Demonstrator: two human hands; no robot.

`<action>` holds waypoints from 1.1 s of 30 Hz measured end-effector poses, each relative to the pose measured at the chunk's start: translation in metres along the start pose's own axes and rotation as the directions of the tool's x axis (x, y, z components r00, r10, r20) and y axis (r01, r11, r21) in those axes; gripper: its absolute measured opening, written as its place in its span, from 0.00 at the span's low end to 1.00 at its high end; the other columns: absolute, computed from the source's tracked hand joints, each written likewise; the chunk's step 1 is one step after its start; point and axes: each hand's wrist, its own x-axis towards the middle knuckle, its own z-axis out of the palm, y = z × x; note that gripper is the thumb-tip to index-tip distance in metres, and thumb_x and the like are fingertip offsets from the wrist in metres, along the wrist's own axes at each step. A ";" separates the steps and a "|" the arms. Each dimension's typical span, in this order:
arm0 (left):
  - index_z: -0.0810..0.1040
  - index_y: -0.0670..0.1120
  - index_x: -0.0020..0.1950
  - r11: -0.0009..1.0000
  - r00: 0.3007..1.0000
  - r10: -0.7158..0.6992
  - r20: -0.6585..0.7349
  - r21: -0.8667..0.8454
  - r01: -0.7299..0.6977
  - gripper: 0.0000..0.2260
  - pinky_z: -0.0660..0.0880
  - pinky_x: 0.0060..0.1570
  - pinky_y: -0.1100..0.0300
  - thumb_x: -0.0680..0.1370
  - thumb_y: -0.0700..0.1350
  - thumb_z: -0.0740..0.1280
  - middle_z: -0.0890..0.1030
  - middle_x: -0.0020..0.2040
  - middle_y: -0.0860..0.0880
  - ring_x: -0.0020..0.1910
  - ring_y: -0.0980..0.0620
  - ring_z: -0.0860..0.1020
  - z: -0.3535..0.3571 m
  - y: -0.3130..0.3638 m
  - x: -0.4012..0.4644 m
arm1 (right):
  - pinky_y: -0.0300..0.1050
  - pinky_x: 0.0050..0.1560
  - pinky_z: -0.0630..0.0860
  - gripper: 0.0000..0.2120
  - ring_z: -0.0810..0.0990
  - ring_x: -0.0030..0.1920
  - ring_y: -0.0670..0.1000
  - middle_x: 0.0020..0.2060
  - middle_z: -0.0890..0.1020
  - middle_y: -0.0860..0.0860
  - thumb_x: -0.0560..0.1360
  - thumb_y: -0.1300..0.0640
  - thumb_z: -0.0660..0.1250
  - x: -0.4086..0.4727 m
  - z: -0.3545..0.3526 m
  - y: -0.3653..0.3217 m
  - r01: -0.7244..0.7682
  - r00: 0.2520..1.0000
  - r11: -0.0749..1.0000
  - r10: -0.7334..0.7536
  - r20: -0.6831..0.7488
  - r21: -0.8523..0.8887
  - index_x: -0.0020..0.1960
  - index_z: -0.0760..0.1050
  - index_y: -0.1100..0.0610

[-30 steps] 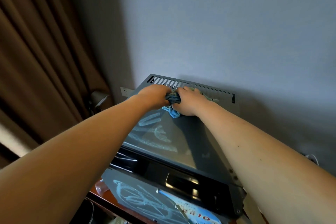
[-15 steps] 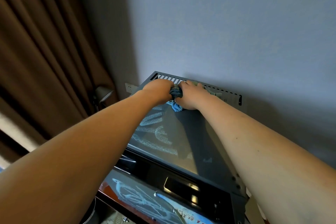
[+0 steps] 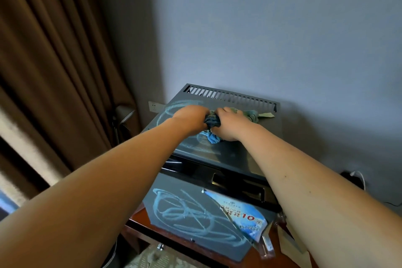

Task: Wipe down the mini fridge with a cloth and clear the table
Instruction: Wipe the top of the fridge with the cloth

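Left hand (image 3: 191,118), centre of frame: fingers curled down over the left part of a bunched blue cloth (image 3: 212,128), gripping it. Right hand (image 3: 229,125), just to its right: fingers also curled round the cloth, gripping the other part. The two hands nearly touch, with the cloth wadded between them. One blue end of the cloth hangs out below the hands; a greenish end trails out to the right of the right hand, lying flat on the surface.

Hands and cloth sit on the top panel of the mini fridge (image 3: 230,150), a grey box at centre frame. A row of vent slots (image 3: 230,97) runs along the rear edge of the top, just above the hands. Pale blue scribble marks show on the top, left of the left hand and below the cloth. More blue scribbles (image 3: 185,213) cover the grey front door, lower centre. A price card (image 3: 243,215) reading "10" leans against the door, lower right.

The fridge stands on a reddish-brown table (image 3: 156,233), bottom of frame. Brown curtain (image 3: 54,61) fills the left side; grey wall (image 3: 282,28) behind. A wall socket (image 3: 154,106) shows left of the fridge top.
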 end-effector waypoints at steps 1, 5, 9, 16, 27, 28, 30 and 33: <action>0.76 0.49 0.45 1.000 1.000 0.011 -0.006 -0.002 -0.011 0.04 0.75 0.36 0.54 0.80 0.46 0.65 0.79 0.39 0.49 0.41 0.47 0.79 0.000 -0.001 -0.005 | 0.63 0.67 0.69 0.24 0.68 0.69 0.63 0.65 0.71 0.52 0.75 0.39 0.61 -0.005 0.001 -0.003 0.000 1.000 1.000 0.000 -0.003 -0.004 0.67 0.66 0.49; 0.72 0.52 0.41 1.000 0.999 0.014 -0.033 -0.019 -0.015 0.08 0.81 0.44 0.50 0.80 0.47 0.66 0.78 0.39 0.50 0.41 0.48 0.79 0.004 -0.005 -0.018 | 0.63 0.67 0.70 0.24 0.67 0.70 0.64 0.68 0.70 0.52 0.78 0.41 0.61 -0.016 0.002 -0.012 0.004 1.000 0.999 -0.004 -0.012 -0.035 0.70 0.65 0.49; 0.74 0.51 0.43 1.000 0.999 0.015 -0.049 -0.005 -0.015 0.06 0.80 0.40 0.52 0.80 0.47 0.66 0.78 0.39 0.50 0.40 0.48 0.78 0.007 -0.010 -0.014 | 0.60 0.68 0.68 0.26 0.66 0.70 0.63 0.70 0.69 0.53 0.79 0.43 0.62 -0.014 -0.003 -0.014 0.017 1.000 0.999 -0.017 0.000 -0.040 0.74 0.64 0.50; 0.73 0.52 0.42 0.999 0.998 -0.038 -0.043 0.000 0.038 0.06 0.76 0.37 0.54 0.79 0.47 0.65 0.78 0.40 0.50 0.41 0.47 0.78 0.003 -0.033 0.017 | 0.60 0.67 0.70 0.25 0.66 0.69 0.64 0.70 0.69 0.52 0.79 0.44 0.61 0.024 -0.008 -0.020 0.046 0.999 0.999 -0.046 -0.019 -0.004 0.74 0.65 0.49; 0.78 0.51 0.47 0.987 0.985 -0.157 -0.066 -0.027 0.156 0.04 0.72 0.36 0.55 0.76 0.44 0.64 0.80 0.42 0.50 0.42 0.47 0.78 0.000 -0.074 0.093 | 0.56 0.68 0.65 0.23 0.67 0.71 0.63 0.71 0.70 0.54 0.80 0.46 0.59 0.122 -0.022 -0.015 0.127 0.991 0.992 -0.127 -0.036 0.006 0.73 0.65 0.52; 0.78 0.50 0.47 0.986 0.984 -0.165 -0.070 -0.023 0.164 0.03 0.73 0.36 0.54 0.76 0.44 0.64 0.80 0.42 0.49 0.42 0.47 0.78 0.000 -0.076 0.098 | 0.56 0.67 0.66 0.24 0.67 0.70 0.63 0.71 0.70 0.54 0.79 0.46 0.60 0.129 -0.023 -0.014 0.133 0.991 0.991 -0.132 -0.034 0.013 0.73 0.65 0.52; 0.78 0.49 0.48 0.983 0.980 -0.181 -0.076 -0.019 0.181 0.03 0.74 0.37 0.53 0.76 0.44 0.65 0.80 0.42 0.49 0.42 0.46 0.78 0.001 -0.081 0.105 | 0.56 0.68 0.67 0.24 0.69 0.69 0.62 0.70 0.70 0.53 0.78 0.45 0.60 0.142 -0.024 -0.013 0.149 0.989 0.989 -0.148 -0.025 0.018 0.73 0.65 0.51; 0.79 0.49 0.49 0.981 0.977 -0.196 -0.085 -0.018 0.195 0.04 0.73 0.36 0.54 0.77 0.44 0.65 0.80 0.42 0.49 0.42 0.46 0.79 0.003 -0.084 0.111 | 0.55 0.70 0.64 0.24 0.69 0.68 0.61 0.69 0.71 0.54 0.78 0.46 0.60 0.152 -0.024 -0.013 0.169 0.986 0.985 -0.169 -0.012 0.014 0.73 0.65 0.52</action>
